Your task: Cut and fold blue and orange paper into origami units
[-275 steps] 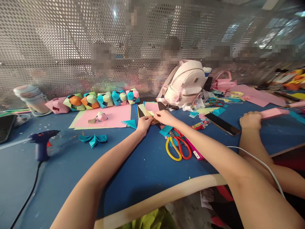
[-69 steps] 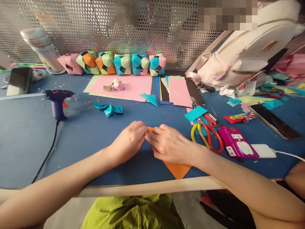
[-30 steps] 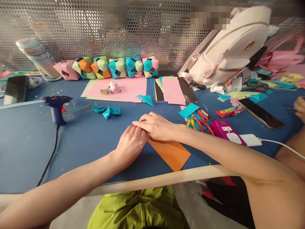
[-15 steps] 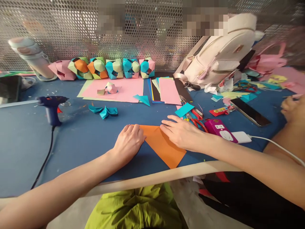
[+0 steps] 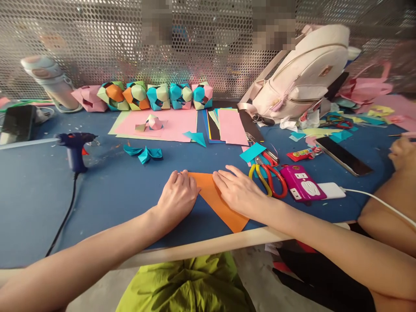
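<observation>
A folded sheet of orange paper (image 5: 224,203) lies on the blue tabletop, one corner pointing toward the table's front edge. My left hand (image 5: 180,193) is closed on its far left corner, with the fingers curled and pressed down there. Stretched flat across the paper's upper right part is my right hand (image 5: 235,188), its fingers extended and touching the sheet. Yellow-and-red-handled scissors (image 5: 274,182) lie just right of that hand. Beyond the hands rest folded blue paper pieces (image 5: 144,154).
A hot glue gun (image 5: 77,151) stands at left with its cord hanging forward. Several folded paper balls (image 5: 158,96) line the back, near a pale backpack (image 5: 302,78). A purple power adapter (image 5: 300,182) and a phone (image 5: 343,156) lie at right, near another person's hand (image 5: 401,154).
My right hand has slid left along the orange paper, uncovering the scissors' handles. My left hand stays at the corner. The whole view has shifted slightly.
</observation>
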Motion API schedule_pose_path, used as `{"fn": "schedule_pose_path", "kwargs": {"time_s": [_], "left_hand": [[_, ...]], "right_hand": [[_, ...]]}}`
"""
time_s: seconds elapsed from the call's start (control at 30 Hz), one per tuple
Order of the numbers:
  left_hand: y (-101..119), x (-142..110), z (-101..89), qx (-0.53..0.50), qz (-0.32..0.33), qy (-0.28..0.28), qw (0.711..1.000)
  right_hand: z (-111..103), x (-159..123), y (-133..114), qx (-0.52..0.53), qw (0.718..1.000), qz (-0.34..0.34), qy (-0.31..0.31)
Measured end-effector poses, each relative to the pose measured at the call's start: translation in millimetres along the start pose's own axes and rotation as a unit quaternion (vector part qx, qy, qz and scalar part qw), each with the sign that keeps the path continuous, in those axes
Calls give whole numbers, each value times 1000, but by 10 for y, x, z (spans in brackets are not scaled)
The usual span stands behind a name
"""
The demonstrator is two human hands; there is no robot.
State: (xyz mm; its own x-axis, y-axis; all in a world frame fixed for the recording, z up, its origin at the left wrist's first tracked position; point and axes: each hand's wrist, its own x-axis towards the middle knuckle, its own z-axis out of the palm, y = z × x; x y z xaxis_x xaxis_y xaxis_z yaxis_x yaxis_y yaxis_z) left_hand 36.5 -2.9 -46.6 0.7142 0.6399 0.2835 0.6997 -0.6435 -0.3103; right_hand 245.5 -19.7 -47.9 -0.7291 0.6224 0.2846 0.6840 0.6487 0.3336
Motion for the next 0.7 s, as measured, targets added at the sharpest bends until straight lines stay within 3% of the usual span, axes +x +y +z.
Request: {"fn": "schedule_pose_path", "kwargs": {"time_s": [0.27,0.47,0.6,0.7], "left_hand": [[-118,43,-81,-30,-47,-32,998],[-228,126,52,-152,-35,25,987],[-241,141,55,-201,-1,-32,979],[-248,139,-1,-196,-21,-53,979]], "right_hand": [[-62,-30,5,62,996,58,3],[-66,88,102,166,982,93,-12],[-100,130,167,211,966,141,-42],[-132,148,211,251,949,173,-84]]}}
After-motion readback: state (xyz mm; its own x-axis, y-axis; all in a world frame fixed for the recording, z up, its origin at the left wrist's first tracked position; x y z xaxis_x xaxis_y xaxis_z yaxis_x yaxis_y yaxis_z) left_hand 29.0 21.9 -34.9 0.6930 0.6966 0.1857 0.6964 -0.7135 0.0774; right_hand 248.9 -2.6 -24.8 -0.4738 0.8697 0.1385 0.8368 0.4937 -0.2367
